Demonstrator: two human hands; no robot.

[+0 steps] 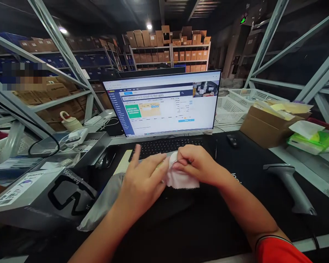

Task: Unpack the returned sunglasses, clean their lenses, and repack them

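Note:
A small pale pink cloth (pixel 182 179) with a zigzag edge hangs over the black desk mat, in front of the keyboard (pixel 164 147). My right hand (pixel 196 164) is closed on its upper part, fingers curled and thumb pressed in. To the left of the cloth is my left hand (pixel 146 175), thumb raised and fingers stretched out, their tips against or just beside the cloth. A pale thin edge shows behind my left fingers; what it belongs to is hidden. A grey pouch (pixel 104 201) lies beneath and left of my left forearm.
A monitor (pixel 164 104) stands behind the keyboard. Left are a grey printed box (pixel 46 197) and a tray with cables (pixel 82 149). Right are a mouse (pixel 232 141), a barcode scanner (pixel 292 186), a cardboard box (pixel 265 126), a tissue pack (pixel 309 140) and white baskets (pixel 230 109).

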